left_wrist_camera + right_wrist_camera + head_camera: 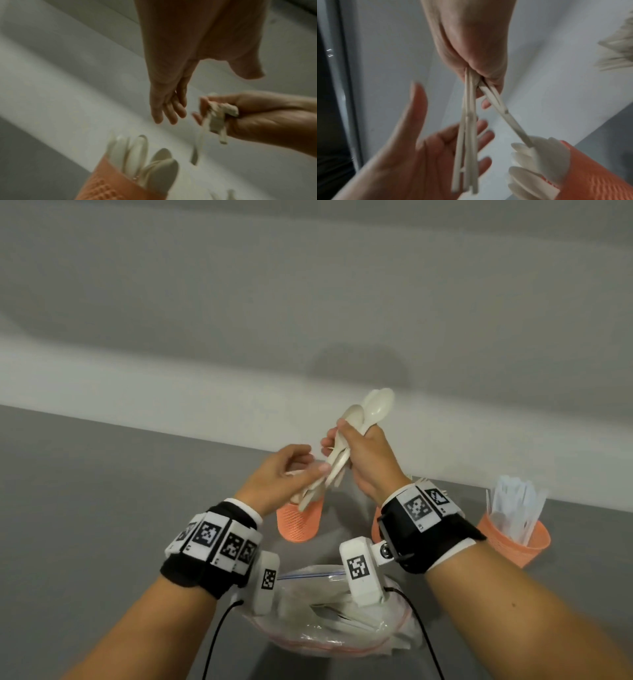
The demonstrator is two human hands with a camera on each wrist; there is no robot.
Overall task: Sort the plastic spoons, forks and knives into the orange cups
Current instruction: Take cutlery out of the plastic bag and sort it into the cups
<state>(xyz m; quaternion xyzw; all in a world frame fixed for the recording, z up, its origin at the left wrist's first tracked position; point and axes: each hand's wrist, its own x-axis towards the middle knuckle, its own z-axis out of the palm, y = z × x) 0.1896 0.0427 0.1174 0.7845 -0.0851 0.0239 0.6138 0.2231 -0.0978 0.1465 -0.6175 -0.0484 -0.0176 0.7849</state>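
- Grey tabletop runs under everything, with a pale wall rising behind it.
- Clear plastic zip bag lies on the table nearest the person, between the two forearms, with pale cutlery inside; which kinds cannot be told.
- Three orange cups stand in a row near the wall: the left cup holds spoons bowl-up, seen plainly from the wrist views; the middle cup is mostly hidden behind the right wrist, its contents unclear; the right cup holds pale, translucent pieces that look like knives.
- Right hand is raised above the left cup, fingers curled tight around a bundle of spoons; the bowls stick up past the fist and the handles fan downward toward the cup.
- Left hand sits just beside and below it, palm up, fingers loosely spread and mostly straight; the thumb and fingertips lie against the lower spoon handles, with no closed grip visible.
- Both wrists carry black bands with white coded tags and small white camera blocks.
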